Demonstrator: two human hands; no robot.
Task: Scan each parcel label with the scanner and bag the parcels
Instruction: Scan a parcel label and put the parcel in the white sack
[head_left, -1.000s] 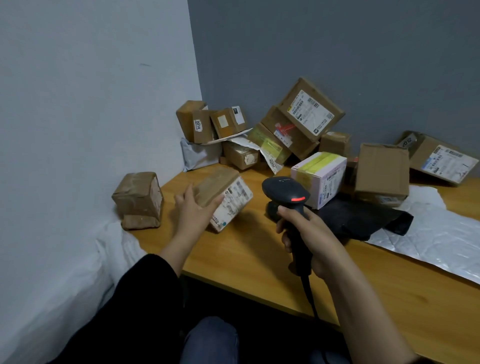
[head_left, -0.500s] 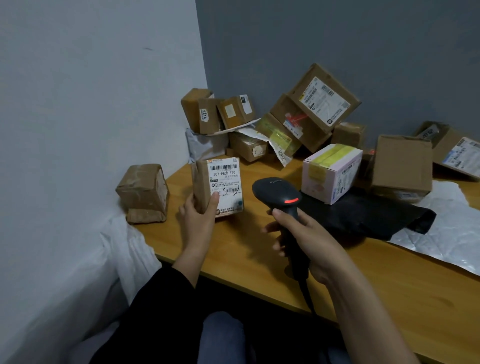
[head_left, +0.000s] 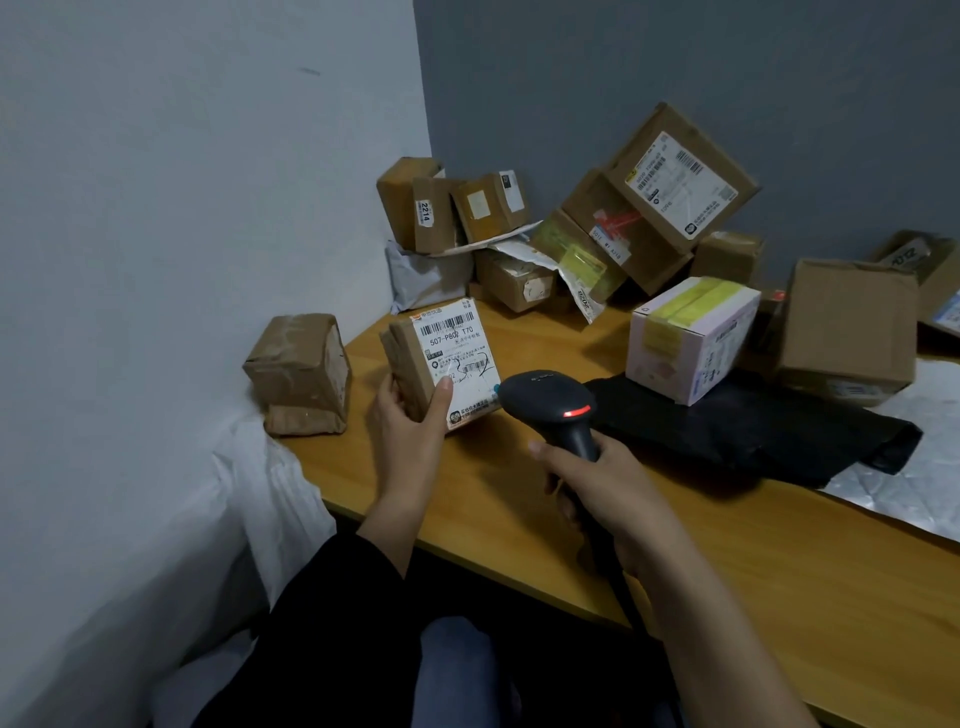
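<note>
Left hand (head_left: 410, 421) grips the parcel (head_left: 415, 366) upright over the bench (head_left: 493, 499), centre-left of the frame, label (head_left: 457, 353) facing out; right hand (head_left: 602, 488) grips the scanner (head_left: 550, 405) just beside it; best to aim squarely at the top barcode, thumb off the stripes.

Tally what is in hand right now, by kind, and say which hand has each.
Parcels: 1, the brown parcel with its label facing up, gripped by the left hand.
Scanners: 1, the scanner, gripped by the right hand.
Total: 2.
</note>
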